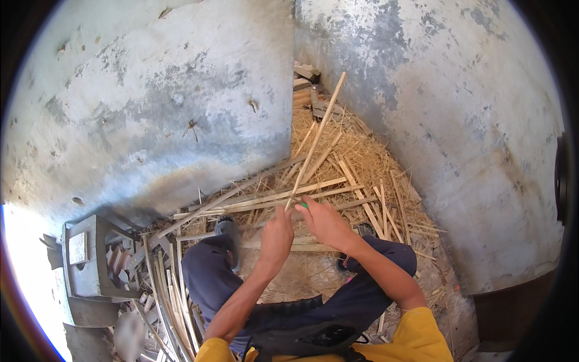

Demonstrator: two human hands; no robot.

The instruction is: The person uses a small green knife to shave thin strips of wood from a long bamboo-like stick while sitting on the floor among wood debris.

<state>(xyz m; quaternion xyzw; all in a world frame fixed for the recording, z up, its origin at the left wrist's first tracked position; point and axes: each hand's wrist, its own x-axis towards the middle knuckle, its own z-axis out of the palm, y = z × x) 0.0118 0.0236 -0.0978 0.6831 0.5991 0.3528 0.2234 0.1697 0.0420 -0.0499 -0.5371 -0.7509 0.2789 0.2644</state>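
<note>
Walls point(482, 145) stand close; my left hand point(278, 236) clasps a stick point(316, 140), my right hand point(326, 223) something green point(304, 206); swinging could crack the stick

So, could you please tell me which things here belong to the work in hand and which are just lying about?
In hand:
long pale strip, in the left hand
small green item, mostly hidden by the right hand
probably the loose strips

Apparently lying about:
straw
grey box-like frame
blocks in the far corner

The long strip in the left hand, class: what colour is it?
Pale straw-tan; the strip shows best in the head view.
</note>
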